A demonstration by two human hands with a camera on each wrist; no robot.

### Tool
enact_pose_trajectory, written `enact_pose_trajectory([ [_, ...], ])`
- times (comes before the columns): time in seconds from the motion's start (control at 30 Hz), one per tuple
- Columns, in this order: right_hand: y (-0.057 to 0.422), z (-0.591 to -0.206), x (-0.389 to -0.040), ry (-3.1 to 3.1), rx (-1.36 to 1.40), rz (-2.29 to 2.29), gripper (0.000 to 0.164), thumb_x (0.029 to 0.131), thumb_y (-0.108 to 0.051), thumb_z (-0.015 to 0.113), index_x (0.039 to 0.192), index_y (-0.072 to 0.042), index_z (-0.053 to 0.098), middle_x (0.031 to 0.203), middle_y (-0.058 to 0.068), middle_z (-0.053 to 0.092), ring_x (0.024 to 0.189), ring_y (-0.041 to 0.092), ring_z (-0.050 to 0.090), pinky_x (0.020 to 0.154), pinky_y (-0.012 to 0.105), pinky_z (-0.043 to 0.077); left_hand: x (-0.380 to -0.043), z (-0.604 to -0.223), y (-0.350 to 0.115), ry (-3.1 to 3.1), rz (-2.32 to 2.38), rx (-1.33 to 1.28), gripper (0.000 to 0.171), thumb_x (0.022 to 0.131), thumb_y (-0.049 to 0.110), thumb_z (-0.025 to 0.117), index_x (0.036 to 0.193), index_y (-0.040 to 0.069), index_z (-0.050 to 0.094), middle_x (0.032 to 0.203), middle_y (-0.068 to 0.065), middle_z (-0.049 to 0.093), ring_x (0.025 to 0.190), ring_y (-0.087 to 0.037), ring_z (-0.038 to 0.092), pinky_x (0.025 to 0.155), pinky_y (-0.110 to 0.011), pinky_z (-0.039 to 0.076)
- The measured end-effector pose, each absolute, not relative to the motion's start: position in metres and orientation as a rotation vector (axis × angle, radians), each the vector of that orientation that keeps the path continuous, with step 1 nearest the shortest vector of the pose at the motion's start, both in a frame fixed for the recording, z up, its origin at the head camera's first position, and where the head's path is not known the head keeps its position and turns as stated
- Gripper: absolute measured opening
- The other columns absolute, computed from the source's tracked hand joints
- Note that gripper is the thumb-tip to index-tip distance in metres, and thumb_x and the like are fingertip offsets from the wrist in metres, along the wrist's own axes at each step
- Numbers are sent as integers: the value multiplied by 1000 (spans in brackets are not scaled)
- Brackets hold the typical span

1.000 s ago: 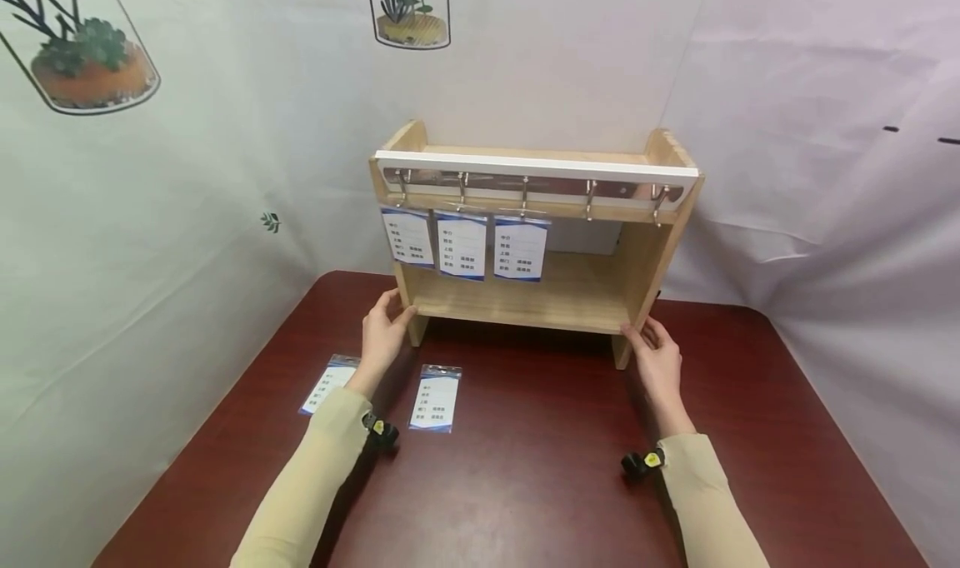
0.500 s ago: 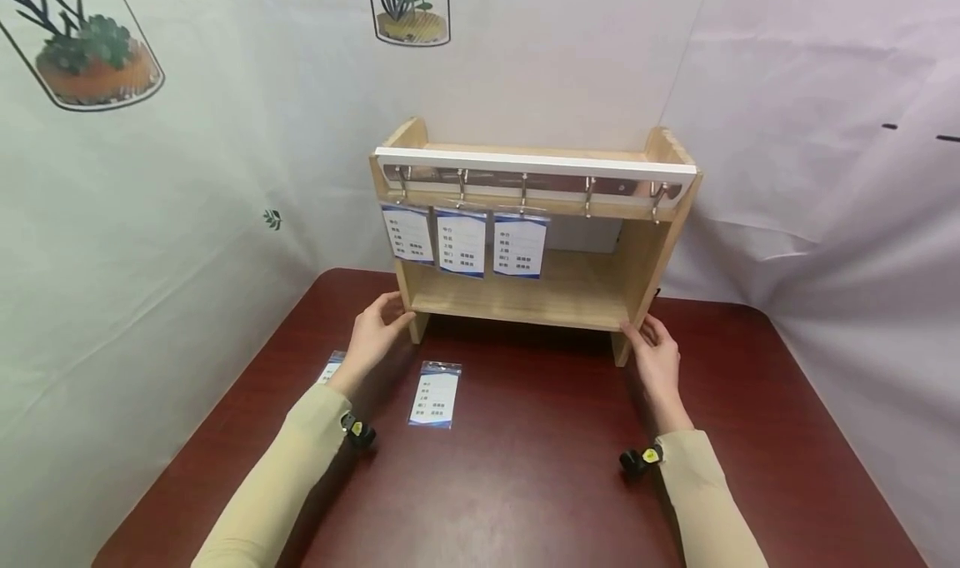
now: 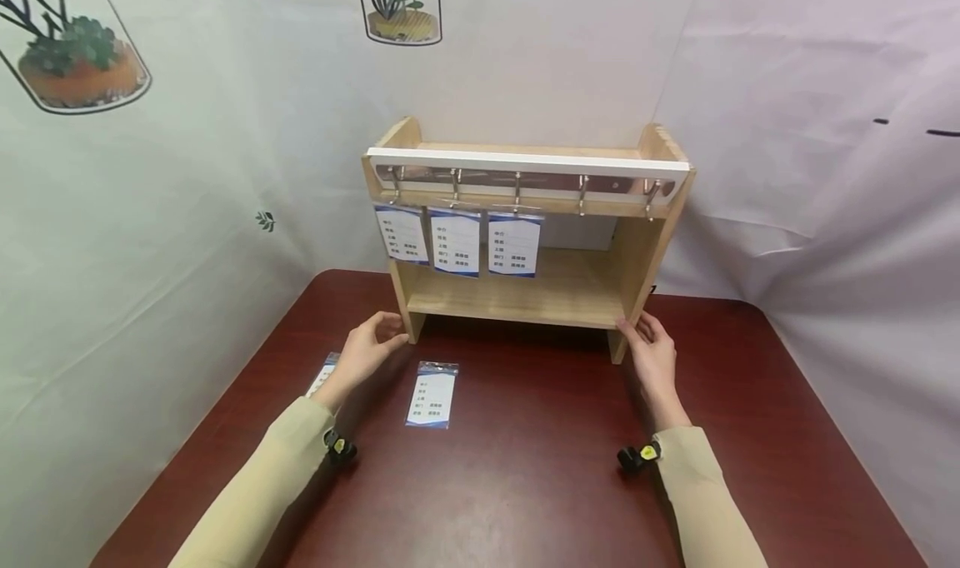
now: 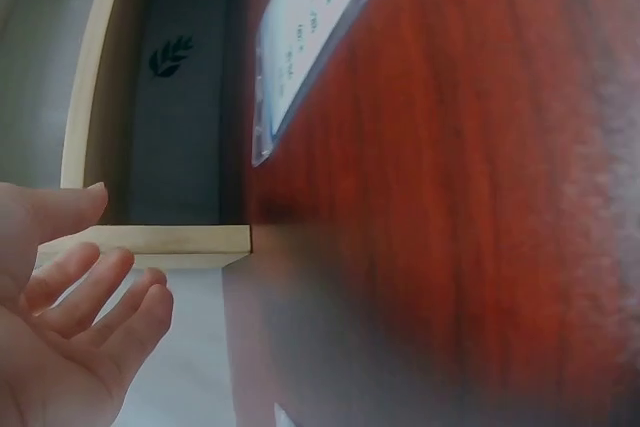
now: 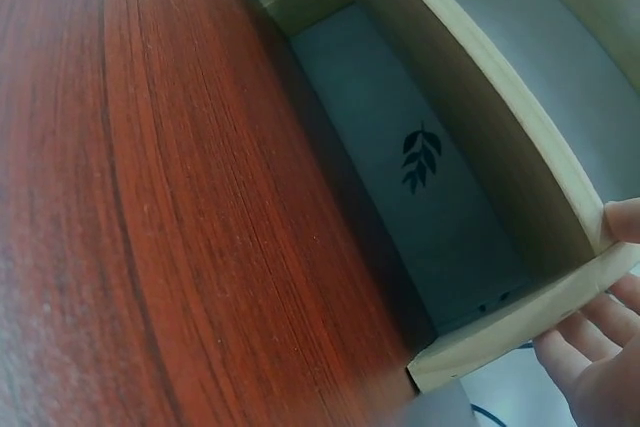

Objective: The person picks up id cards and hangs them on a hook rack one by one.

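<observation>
1. L hand [image 3: 365, 351], left of ctr, slid lower in the last half sec. along the pale wooden rack w/ white front rail [image 3: 551, 289]; its thumb went from shelf level to the leg. Fingers were loose, half-spread, gripping nothing; can't tell whether any tip brushed the wood.
2. Meaning for the job, on our read: the rack, standing mid-frame, had lost its L-side hold, w/ the other hand alone steadying it.
3. R hand [image 3: 652, 360], right of ctr, gripped the rack's bottom R corner, thumb at the shelf's front edge, fingers round the side panel's outer face.
4. Upper ctr: three clear plastic sleeves w/ white-and-blue cards [image 3: 455, 245] hung from the leftmost three of five silver metal hooks [image 3: 517, 189]; the other two held no card.
5. Lower left of ctr: a flat clear sleeve w/ matching card [image 3: 431, 398] lay on the dark-red wood-grain table [image 3: 510, 468]; another sleeve [image 3: 322, 375], part-hidden by the wrist, lay farther left.
</observation>
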State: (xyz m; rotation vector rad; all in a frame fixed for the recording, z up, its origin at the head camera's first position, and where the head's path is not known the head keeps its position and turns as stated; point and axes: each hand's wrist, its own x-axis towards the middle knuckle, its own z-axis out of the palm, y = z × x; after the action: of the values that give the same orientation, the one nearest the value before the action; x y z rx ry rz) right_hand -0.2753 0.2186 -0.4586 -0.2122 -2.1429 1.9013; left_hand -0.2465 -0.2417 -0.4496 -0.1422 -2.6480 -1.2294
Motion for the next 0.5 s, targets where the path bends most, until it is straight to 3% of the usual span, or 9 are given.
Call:
enact_pose_trajectory([
  [0.5,219,-460,-275,-2147,-207,1910,66,95,-38,71,147,-4,49,146,18,52,135,27,51,110,44,44,-244,-465,-234,-2872,-1201,-333,44,90,16,75,127,-3,62,117,-18,69,108,-34,65,94,-51,53],
])
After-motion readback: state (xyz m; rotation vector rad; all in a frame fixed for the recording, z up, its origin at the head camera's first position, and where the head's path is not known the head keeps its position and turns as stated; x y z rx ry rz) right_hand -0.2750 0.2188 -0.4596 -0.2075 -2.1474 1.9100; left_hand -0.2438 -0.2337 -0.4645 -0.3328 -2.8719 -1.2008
